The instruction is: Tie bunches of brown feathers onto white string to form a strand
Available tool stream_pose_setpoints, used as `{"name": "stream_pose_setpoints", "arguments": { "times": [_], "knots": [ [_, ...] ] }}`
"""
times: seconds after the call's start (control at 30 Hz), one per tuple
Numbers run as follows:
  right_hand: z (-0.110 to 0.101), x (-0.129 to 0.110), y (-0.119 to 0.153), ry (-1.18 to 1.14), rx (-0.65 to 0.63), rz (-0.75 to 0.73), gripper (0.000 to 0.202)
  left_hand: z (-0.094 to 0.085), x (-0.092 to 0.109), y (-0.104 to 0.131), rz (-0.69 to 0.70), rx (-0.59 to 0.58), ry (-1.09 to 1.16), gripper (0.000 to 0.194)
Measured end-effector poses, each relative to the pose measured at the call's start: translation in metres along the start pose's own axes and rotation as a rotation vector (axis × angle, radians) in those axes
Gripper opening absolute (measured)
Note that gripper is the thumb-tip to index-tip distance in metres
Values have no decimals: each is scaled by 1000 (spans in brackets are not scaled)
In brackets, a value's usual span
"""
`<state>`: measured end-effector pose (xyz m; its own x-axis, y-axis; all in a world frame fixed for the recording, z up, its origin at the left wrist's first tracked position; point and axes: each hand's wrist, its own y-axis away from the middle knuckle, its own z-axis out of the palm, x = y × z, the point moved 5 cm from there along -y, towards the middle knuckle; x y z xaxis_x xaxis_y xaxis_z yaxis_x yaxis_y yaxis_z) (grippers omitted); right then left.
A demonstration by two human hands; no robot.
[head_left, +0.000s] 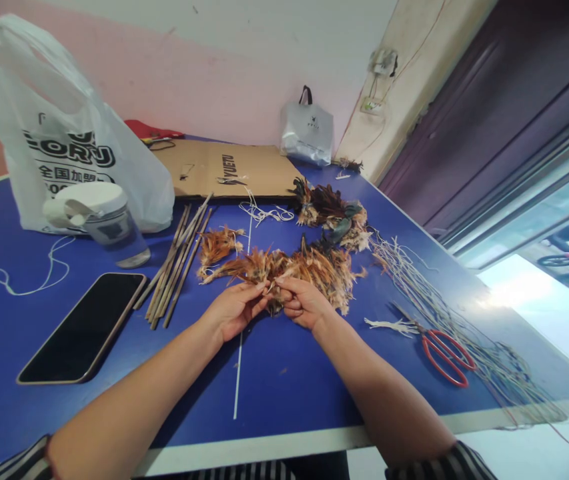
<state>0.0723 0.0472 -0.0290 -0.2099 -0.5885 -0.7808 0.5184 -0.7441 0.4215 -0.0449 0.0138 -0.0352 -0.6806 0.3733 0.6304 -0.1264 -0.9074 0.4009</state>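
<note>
My left hand [242, 307] and my right hand [305, 303] meet at the middle of the blue table, fingers pinched on a small feather piece [273, 285] between them. Its exact shape is partly hidden by the fingertips. Just beyond lie brown feathers [327, 277] in a spread pile, with a small orange-brown feather bunch [219, 245] to the left. Farther back to the right sits a darker feather heap [331, 208]. White string [269, 213] lies loosely tangled behind the brown feathers.
Thin sticks [177, 267], a phone [84, 327], a lidded cup [114, 227] and a white plastic bag [79, 133] stand or lie left. Red-handled scissors [447, 357], short white strings [391, 325] and long cords [444, 313] lie right. Behind are cardboard [204, 163] and a silver bag [307, 133].
</note>
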Motion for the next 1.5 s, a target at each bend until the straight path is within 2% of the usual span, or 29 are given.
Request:
{"name": "stream_pose_setpoints", "arguments": {
  "times": [0.1,0.3,0.5,0.67,0.8,0.93,1.0,1.13,1.3,1.5],
  "knots": [
    [4,-5,2,121,10,-116,23,1,-1,0,-7,-7,-35,9],
    [7,-16,11,455,227,-386,20,0,-3,0,-6,-21,-83,7],
    [10,-18,12,555,225,-526,14,5,-4,4,-34,-51,-123,7],
    [12,-17,13,528,230,-490,14,8,-3,6,-46,-76,-129,8],
    [8,-19,13,358,228,-389,22,8,-4,7,-66,-90,-148,6],
    [-2,-32,17,247,235,-396,27,5,-3,5,-51,-77,-174,6],
    [-5,-37,19,323,213,-377,26,3,-2,3,-27,-67,-169,7],
    [-1,-33,21,705,107,-318,19,3,0,2,22,-53,-172,8],
    [5,-27,20,991,158,-402,16,6,1,6,79,15,-212,5],
    [10,-28,25,1150,224,-452,12,10,-2,8,123,-5,-284,13]
  ]
}}
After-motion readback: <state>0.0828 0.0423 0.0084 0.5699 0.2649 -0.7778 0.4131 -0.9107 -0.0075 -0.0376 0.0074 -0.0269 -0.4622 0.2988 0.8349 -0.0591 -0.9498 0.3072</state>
